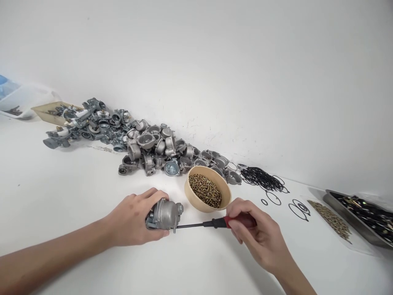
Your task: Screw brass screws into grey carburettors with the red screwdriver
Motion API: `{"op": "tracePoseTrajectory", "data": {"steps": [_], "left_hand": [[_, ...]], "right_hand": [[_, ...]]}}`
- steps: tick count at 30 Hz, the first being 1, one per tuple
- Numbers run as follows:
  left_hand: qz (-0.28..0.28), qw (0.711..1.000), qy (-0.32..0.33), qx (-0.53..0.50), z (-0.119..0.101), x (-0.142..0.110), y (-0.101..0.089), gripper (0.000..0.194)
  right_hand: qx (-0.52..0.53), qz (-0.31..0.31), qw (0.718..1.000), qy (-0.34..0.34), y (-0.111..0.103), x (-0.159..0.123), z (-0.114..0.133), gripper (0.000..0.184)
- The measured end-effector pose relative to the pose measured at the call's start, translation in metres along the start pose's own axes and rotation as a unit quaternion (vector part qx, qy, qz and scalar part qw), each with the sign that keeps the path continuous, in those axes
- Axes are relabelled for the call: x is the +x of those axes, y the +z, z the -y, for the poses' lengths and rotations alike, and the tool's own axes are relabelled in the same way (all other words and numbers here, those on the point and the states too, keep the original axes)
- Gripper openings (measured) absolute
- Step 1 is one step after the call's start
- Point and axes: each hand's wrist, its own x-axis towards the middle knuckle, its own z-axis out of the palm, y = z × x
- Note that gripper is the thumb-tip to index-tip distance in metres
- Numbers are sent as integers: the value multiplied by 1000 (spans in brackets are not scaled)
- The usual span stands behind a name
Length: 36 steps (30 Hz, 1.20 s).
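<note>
My left hand [139,219] is wrapped round a grey metal carburetor [167,214], which lies on its side with its rounded bowl turned to the right. In my right hand [256,231] is a screwdriver [215,223] with a red and black handle. Its thin dark shaft runs left to the near lower side of the carburetor bowl. The tip is hidden there, so I cannot see the screw under it. Just beyond the screwdriver stands a round tan bowl [226,196] filled with small brass-coloured screws [205,190].
Loose metal float bowls [146,140] and carburetor bodies [102,125] are heaped along the wall, with a tan tray [46,112] behind them. To the right lie black rubber rings [260,179], a pile of small brass parts [331,219] and a metal tray [344,219] of dark parts.
</note>
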Motion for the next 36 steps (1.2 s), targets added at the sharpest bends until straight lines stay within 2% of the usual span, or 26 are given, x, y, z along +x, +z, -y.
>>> {"op": "tracePoseTrajectory", "data": {"steps": [3,8,10,12,14,18,20,22,26,27,32,34,36], "left_hand": [[3,1000,-4,0,-2,0,-1,49],[-2,1000,2,3,-2,0,-2,48],[-7,1000,7,6,-1,0,-1,48],[-8,1000,9,7,-1,0,-1,48],[-9,1000,9,7,0,0,-1,47],[-1,1000,1,2,-1,0,-2,47],[3,1000,-3,-1,-2,0,-3,48],[5,1000,-6,-2,-2,0,-3,48],[4,1000,-4,0,-2,0,-2,48],[3,1000,-3,1,-2,0,-2,48],[9,1000,-6,0,-1,1,-2,49],[6,1000,-9,1,0,0,-1,49],[0,1000,-10,4,1,-1,1,49]], "right_hand": [[-35,-9,999,10,3,0,-4,18],[3,17,1000,-26,0,3,3,10],[20,7,1000,-5,1,3,3,10],[16,-12,999,35,3,3,0,16],[8,-26,999,47,6,3,-1,21],[40,-1,999,-10,5,4,0,10],[66,0,998,-11,5,4,1,7],[68,-18,998,6,7,4,2,7],[31,-53,995,84,11,3,0,20],[25,-47,995,83,10,3,0,20],[36,11,999,-21,3,4,0,7],[46,5,999,6,2,3,1,9],[50,-4,997,63,3,3,4,19]]}}
